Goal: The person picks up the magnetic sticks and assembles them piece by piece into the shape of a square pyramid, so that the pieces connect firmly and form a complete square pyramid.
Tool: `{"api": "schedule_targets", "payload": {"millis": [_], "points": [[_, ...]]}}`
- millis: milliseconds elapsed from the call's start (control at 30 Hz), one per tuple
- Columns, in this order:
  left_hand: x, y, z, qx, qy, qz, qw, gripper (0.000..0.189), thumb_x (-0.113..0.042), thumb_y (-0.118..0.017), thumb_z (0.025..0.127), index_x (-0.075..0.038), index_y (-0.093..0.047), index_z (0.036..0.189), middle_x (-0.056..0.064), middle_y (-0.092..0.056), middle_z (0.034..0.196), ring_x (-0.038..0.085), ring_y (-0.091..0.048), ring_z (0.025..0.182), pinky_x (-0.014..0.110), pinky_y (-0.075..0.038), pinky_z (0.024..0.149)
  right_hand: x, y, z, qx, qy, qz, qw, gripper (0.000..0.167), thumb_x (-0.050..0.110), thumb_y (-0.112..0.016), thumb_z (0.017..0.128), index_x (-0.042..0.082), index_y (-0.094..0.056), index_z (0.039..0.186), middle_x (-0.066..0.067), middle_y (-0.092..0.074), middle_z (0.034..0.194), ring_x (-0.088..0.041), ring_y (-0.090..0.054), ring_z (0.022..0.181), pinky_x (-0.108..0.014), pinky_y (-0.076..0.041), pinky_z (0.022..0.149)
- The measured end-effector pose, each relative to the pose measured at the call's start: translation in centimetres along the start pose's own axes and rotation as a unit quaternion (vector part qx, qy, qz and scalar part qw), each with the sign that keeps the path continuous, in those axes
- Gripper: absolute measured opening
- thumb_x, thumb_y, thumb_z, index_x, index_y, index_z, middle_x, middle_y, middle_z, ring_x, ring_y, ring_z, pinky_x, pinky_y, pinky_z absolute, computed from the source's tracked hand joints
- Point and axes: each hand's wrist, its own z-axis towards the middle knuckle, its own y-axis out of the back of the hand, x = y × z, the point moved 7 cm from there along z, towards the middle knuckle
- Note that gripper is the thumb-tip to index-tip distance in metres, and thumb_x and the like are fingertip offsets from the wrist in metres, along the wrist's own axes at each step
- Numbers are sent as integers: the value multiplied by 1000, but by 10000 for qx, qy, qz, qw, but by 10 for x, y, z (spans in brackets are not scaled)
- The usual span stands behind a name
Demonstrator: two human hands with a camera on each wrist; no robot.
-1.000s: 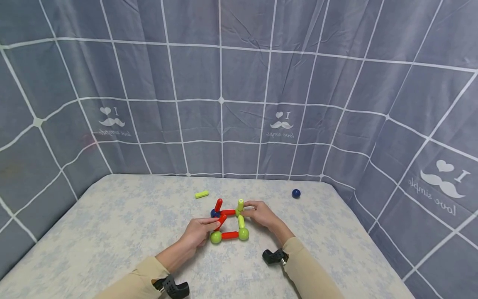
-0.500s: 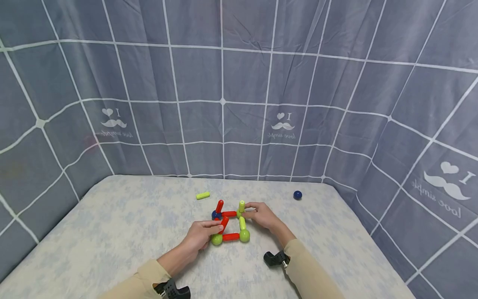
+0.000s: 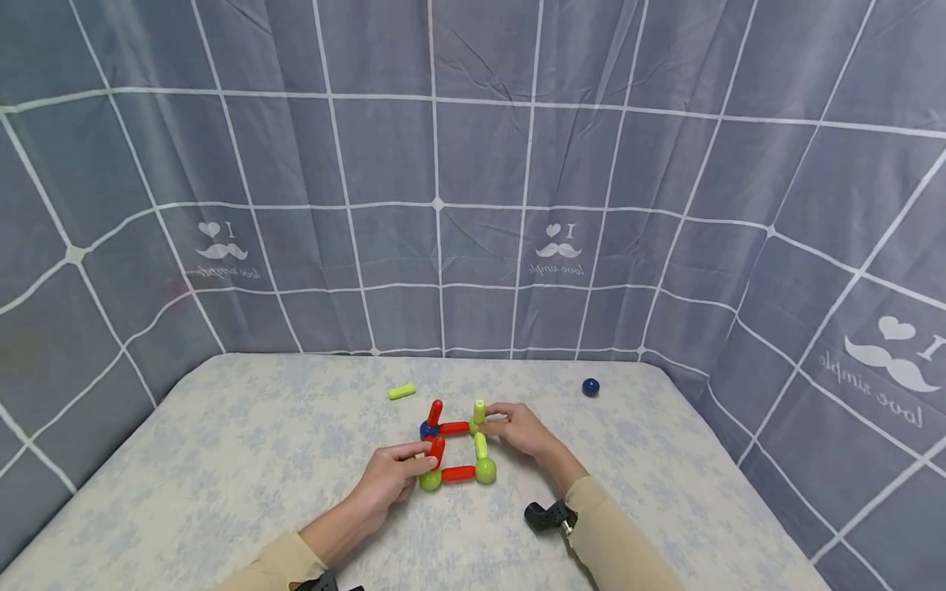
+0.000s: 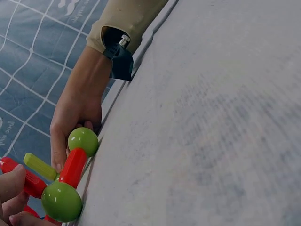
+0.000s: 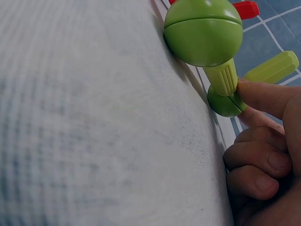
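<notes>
Red and yellow-green rods and balls form a square frame on the table. In the head view my left hand (image 3: 388, 480) pinches a red rod (image 3: 438, 451) that rises from the front-left green ball (image 3: 430, 480). My right hand (image 3: 523, 431) holds the back-right green ball (image 3: 475, 428) between thumb and finger, beneath an upright yellow-green rod (image 3: 479, 410). A dark blue ball (image 3: 425, 429) makes the back-left corner, with another red rod (image 3: 435, 413) standing on it. At the front right is a large green ball (image 5: 204, 33), seen close in the right wrist view.
Behind the frame lies a loose yellow-green rod (image 3: 401, 391). A loose dark blue ball (image 3: 590, 387) sits farther right. The patterned pale table (image 3: 244, 443) meets a grey-blue checked curtain (image 3: 473, 246) at its back edge.
The red rod in my left hand has tipped from leaning right to nearly upright over the front-left ball. My right hand keeps its hold on the back-right ball.
</notes>
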Motion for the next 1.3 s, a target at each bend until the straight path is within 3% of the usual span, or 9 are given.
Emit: {"api": "schedule_targets", "payload": {"millis": [300, 467, 600, 733, 833, 967, 1300], "points": [[0, 5, -4, 55, -227, -77, 9997, 47, -17, -76, 88, -2, -65, 131, -5, -45, 69, 10, -24, 47, 23, -23, 46, 0, -1, 0, 23, 27, -55, 10000, 38, 38, -74, 88, 17, -72, 120, -6, -67, 122, -17, -54, 89, -32, -42, 76], [-4, 8, -3, -230, -442, 896, 9947, 38, -17, -83, 80, -4, -73, 115, -3, -39, 67, 12, -29, 53, 25, -28, 50, 2, -1, 0, 10, 29, -54, 10000, 47, 37, -74, 88, 18, -69, 130, -5, -66, 127, -14, -54, 93, -32, -43, 80], [-9, 10, -4, -468, -723, 1810, 9797, 27, -20, -84, 79, -9, -76, 102, -3, -38, 62, 14, -33, 55, 26, -28, 52, 3, -2, 0, 46, 49, -53, 10000, 49, 36, -73, 89, 18, -66, 135, -6, -68, 113, -13, -48, 77, -31, -42, 72], [-13, 13, -3, -592, -834, 2340, 9668, 22, -21, -81, 82, -12, -77, 101, -3, -39, 61, 14, -34, 55, 26, -27, 52, 3, -1, -1, 59, 15, -62, 10000, 44, 34, -73, 90, 16, -70, 130, -3, -67, 115, -13, -47, 75, -29, -41, 69], [-14, 16, 1, -629, -861, 2399, 9649, 21, -19, -79, 83, -12, -77, 103, -3, -39, 62, 13, -34, 55, 26, -27, 53, 1, 1, -3, 27, -101, -38, 9999, 41, 33, -75, 88, 15, -71, 125, 1, -66, 89, -11, -45, 65, -27, -39, 62], [-14, 22, 6, -665, -850, 2318, 9668, 23, -15, -75, 86, -9, -77, 108, -1, -39, 69, 14, -34, 58, 27, -27, 54, 0, 1, -6, 114, -200, 135, 9996, 37, 33, -77, 87, 15, -72, 119, 7, -40, 53, -9, -31, 45, -25, -32, 47], [-21, 31, 24, -669, -809, 2473, 9632, 28, -11, -66, 92, -6, -73, 119, 1, -41, 71, 14, -35, 55, 26, -29, 50, 3, 4, -17, 259, -71, 86, 9996, 26, 27, -80, 83, 12, -68, 101, 8, -35, 52, -9, -29, 46, -25, -28, 46]]}}
